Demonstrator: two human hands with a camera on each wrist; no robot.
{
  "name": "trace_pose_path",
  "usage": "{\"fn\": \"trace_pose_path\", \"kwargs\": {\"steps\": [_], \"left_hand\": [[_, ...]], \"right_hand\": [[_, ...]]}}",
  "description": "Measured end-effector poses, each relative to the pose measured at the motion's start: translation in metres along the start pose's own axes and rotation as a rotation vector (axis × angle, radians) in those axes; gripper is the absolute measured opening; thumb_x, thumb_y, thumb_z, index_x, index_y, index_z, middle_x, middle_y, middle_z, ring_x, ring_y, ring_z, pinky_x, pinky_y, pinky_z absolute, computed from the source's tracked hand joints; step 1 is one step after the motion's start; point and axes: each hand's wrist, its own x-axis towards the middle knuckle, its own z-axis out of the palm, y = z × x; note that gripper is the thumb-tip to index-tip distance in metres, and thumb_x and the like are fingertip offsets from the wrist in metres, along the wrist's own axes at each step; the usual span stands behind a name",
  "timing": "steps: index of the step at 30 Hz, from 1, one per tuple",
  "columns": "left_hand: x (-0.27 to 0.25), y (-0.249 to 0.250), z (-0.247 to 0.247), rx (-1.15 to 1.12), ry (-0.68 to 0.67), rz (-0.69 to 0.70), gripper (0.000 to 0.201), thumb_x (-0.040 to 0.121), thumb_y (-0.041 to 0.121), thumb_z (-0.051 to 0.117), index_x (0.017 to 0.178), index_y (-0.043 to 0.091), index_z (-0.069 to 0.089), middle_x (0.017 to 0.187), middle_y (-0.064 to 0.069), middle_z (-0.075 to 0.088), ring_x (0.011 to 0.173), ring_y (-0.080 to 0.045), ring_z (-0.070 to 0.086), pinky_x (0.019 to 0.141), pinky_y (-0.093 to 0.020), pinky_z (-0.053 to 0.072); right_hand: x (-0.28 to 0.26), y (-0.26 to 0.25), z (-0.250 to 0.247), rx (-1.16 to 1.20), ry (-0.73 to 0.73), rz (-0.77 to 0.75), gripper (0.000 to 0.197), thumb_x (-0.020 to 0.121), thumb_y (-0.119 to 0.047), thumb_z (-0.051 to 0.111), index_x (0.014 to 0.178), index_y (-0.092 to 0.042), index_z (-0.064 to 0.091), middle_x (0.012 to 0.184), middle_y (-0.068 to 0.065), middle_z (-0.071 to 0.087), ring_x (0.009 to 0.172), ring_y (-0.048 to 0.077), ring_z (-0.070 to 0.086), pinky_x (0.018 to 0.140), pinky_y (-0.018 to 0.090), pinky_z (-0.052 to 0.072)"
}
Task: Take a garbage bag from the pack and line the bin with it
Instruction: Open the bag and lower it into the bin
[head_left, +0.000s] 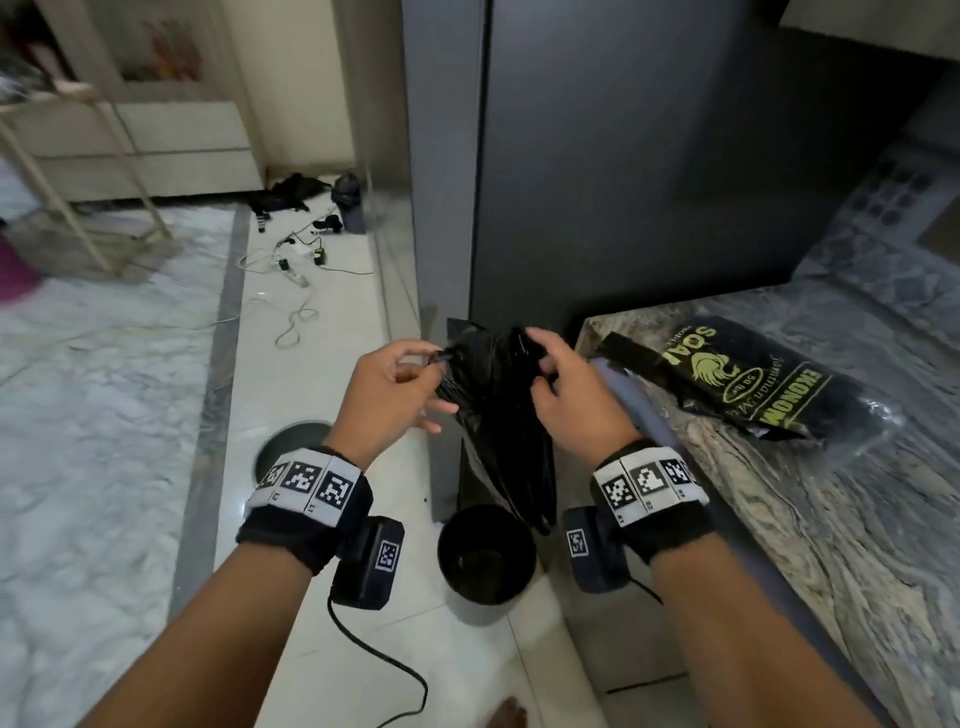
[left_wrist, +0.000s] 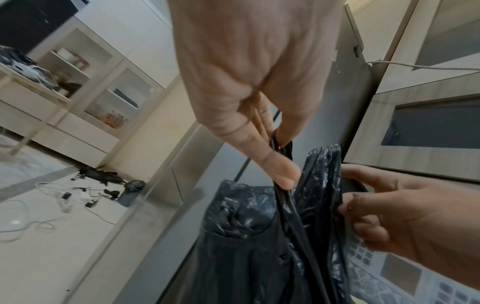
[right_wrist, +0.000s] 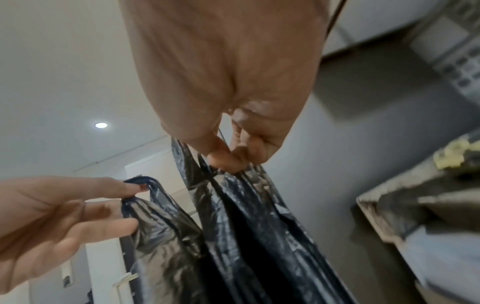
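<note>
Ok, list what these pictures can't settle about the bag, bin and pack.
- Bag mouth: all three views show bunched folds between left hand and right hand; whether it is open cannot be told.
- Bin inside: head view only, too dark to see its bottom.
- Pack: head view, print partly legible; bags left uncountable. Right wrist view blurs it.

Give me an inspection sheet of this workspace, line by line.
Surface: marbled counter at right, pale tiled floor.
Job's things: black garbage bag held up above the black bin, bin unlined; pack lies on the counter.
Clutter: dark items on the far floor.
Hands: left hand and right hand each pinch the bag's top.
Cables: white cords on the floor; wrist-camera lead.
Surroundings: grey cabinet, wooden rack.
</note>
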Motion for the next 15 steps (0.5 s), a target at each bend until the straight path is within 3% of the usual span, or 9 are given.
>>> {"fn": "trace_pose_path", "kwargs": {"steps": [3, 7, 11, 13, 15], "left_hand": [[-0.004, -0.009, -0.005, 0.014, 0.012, -0.015, 0.016, 0.089, 0.012, 0.059, 0.104, 0.011, 0.063, 0.068, -0.007, 0.062, 0.068, -0.028, 0.074, 0.045, -0.029, 0.057], [-0.001, -0.021, 0.000, 0.056, 0.017, -0.038, 0.017, 0.089, 0.011, 0.058, 0.106, 0.009, 0.062, 0.077, -0.013, 0.064, 0.070, -0.027, 0.074, 0.046, -0.028, 0.057], [0.012, -0.030, 0.011, 0.076, 0.016, -0.067, 0.017, 0.088, 0.015, 0.060, 0.104, 0.012, 0.063, 0.082, -0.017, 0.069, 0.073, -0.027, 0.074, 0.049, -0.030, 0.058], [0.020, -0.033, 0.017, 0.083, 0.027, -0.079, 0.014, 0.088, 0.015, 0.060, 0.101, 0.014, 0.065, 0.081, -0.015, 0.071, 0.073, -0.026, 0.074, 0.049, -0.031, 0.058], [0.029, -0.038, 0.023, 0.099, 0.049, -0.095, 0.013, 0.088, 0.015, 0.060, 0.099, 0.016, 0.065, 0.080, -0.013, 0.071, 0.071, -0.026, 0.074, 0.049, -0.031, 0.058]], "right_hand": [[0.002, 0.008, 0.017, 0.126, -0.044, 0.013, 0.049, 0.086, 0.000, 0.043, 0.122, -0.032, 0.052, 0.081, -0.023, 0.058, 0.069, -0.004, 0.055, 0.084, 0.031, 0.051], [0.010, 0.014, 0.033, 0.202, -0.151, 0.050, 0.041, 0.088, -0.004, 0.042, 0.122, -0.024, 0.054, 0.080, -0.014, 0.060, 0.074, 0.011, 0.064, 0.079, 0.027, 0.050], [0.022, 0.027, 0.044, 0.315, -0.220, 0.085, 0.040, 0.084, -0.029, 0.057, 0.123, -0.031, 0.052, 0.089, -0.014, 0.062, 0.087, 0.010, 0.064, 0.087, 0.031, 0.050], [0.029, 0.035, 0.044, 0.304, -0.225, 0.052, 0.042, 0.079, -0.045, 0.063, 0.119, -0.038, 0.053, 0.097, -0.015, 0.066, 0.095, 0.006, 0.064, 0.089, 0.026, 0.050], [0.038, 0.044, 0.043, 0.277, -0.201, 0.022, 0.037, 0.079, -0.049, 0.064, 0.113, -0.037, 0.057, 0.098, -0.014, 0.070, 0.094, 0.003, 0.065, 0.087, 0.025, 0.052]]}}
